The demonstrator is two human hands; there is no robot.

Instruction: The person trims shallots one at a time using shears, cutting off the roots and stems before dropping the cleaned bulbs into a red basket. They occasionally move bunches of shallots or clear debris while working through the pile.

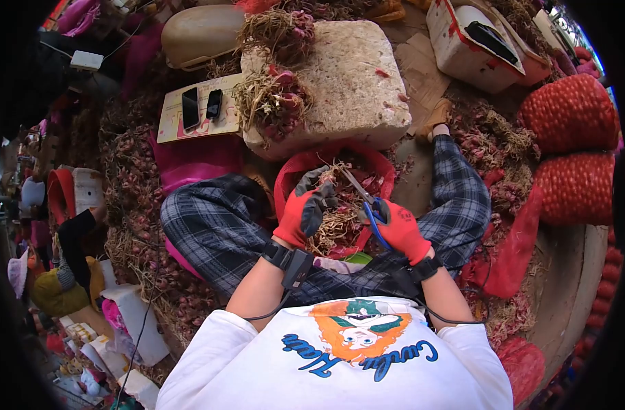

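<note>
My left hand [305, 207], in a red and dark grey glove, is closed around a small shallot bunch [331, 175] with dry roots or stems. My right hand [399, 227], in a red glove, grips blue-handled scissors [374, 217]. The scissor blades point up and left, close to the bunch. Below both hands, between my crossed legs, a red-rimmed basket [387, 179] holds shallots and dry trimmings [336, 229].
A pale foam block [353, 82] with shallot bunches [279, 102] stands ahead. Two phones [191, 108] lie on a board to its left. Piled shallots [131, 178] line the left side. Full red net sacks [568, 113] and a foam box [473, 51] are at the right.
</note>
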